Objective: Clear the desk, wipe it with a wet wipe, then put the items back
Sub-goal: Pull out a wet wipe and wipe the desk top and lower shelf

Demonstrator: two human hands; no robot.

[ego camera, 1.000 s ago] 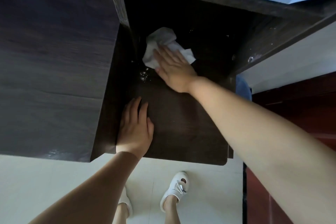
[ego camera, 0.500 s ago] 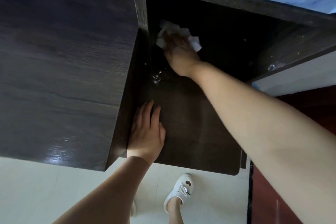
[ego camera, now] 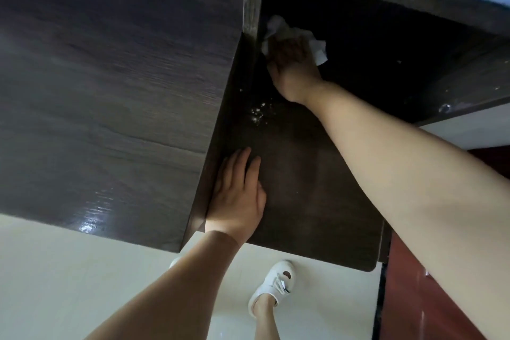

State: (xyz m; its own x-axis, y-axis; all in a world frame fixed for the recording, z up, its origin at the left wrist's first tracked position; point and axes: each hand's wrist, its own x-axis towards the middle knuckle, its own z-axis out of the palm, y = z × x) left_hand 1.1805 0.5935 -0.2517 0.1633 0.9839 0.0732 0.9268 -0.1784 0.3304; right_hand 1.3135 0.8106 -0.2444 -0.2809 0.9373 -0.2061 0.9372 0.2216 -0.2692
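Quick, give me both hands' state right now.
Left hand: open, flat on the desk surface, holding nothing.
Right hand: pressing the wet wipe into the far left corner.

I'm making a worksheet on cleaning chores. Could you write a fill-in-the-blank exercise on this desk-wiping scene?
1. The right hand presses a white ____ against the dark desk.
2. The left hand lies ____ on the desk, holding nothing.
3. White ____ dot the desk between the two hands.
4. On the floor below is a white ____.

Missing words: wipe; flat; specks; shoe
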